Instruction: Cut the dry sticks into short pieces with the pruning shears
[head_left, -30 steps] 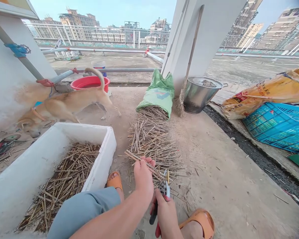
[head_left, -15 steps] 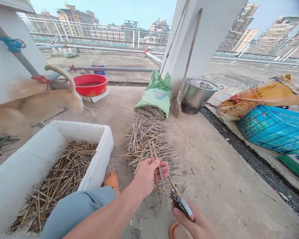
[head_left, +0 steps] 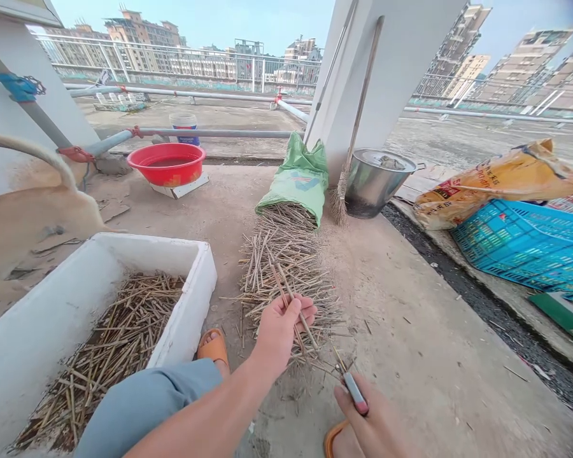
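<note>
A few thin, straight, brown-grey woody sticks (head_left: 308, 330) lay in the left hand (head_left: 277, 324) at lower centre, the thumb pressing them against partly curled fingers. They looked dry, light and stiff, with little slip, and likely to snap rather than bend; a pinch near the middle, clear of the lower ends, seemed the best hold. Just to the right of those ends, the right hand (head_left: 370, 413) had its fingers around metal pruning shears with grey-and-red handles (head_left: 354, 391), the grip partly hidden; the shears appeared denser than the sticks and were best held by the handles.

Beneath and beyond the left hand, a loose heap of similar sticks (head_left: 310, 267) ran up the centre to the mouth of a pale green woven sack (head_left: 296, 181), which lay on its side with more sticks inside. At lower left, a white foam box (head_left: 198, 299) held a layer of short cut sticks (head_left: 138, 318) over its floor. Farther out stood a round red plastic basin (head_left: 165, 175) at upper left, its contents unclear, a lidded silver metal pot (head_left: 375, 184) right of the sack, and a blue slatted plastic basket (head_left: 520, 242) at the right edge.
</note>
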A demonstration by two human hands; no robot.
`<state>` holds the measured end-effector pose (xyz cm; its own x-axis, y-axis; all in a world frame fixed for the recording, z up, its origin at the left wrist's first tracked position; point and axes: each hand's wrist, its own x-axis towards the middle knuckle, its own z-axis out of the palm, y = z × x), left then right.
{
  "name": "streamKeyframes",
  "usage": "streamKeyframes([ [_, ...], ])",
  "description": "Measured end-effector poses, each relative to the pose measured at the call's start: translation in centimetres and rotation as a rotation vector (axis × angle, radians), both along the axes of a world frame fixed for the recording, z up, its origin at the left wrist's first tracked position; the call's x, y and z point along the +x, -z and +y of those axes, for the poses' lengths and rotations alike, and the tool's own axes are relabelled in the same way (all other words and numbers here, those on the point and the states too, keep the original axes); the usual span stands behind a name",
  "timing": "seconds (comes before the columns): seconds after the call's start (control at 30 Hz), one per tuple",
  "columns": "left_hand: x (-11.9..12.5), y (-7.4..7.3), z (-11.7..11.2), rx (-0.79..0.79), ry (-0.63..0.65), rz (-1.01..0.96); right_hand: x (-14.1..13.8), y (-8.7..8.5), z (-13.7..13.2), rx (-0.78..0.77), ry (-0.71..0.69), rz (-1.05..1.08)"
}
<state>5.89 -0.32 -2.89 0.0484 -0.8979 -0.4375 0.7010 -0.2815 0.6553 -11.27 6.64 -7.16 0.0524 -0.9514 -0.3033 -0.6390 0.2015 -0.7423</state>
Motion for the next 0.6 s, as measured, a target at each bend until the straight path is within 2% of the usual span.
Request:
streamKeyframes([
  [0.1,-0.2,0.0,0.4,-0.157,-0.012,-0.127,0.7,-0.5,0.2,0.128,-0.143,0.138],
  [0.3,-0.4,-1.0,1.8,-0.326,0.161,-0.481,1.7,-1.5,-0.1,0.243,-0.201,0.294],
  [0.37,-0.3,-1.2,2.2,-0.344,0.212,-0.611,1.9,-1.5,-0.1,0.220,-0.189,0.297],
  [0.43,-0.4,-1.1,2.4,-0.334,0.206,-0.668,2.2,-1.4,-0.1,0.225,-0.112,0.191],
  [0.47,-0.4,-1.0,2.5,-0.320,0.181,-0.654,2.4,-1.4,-0.1,0.275,-0.029,0.084],
  [0.6,-0.7,-0.5,2.1,-0.252,0.081,-0.416,3.3,-1.0,0.1,0.575,0.444,-0.479],
])
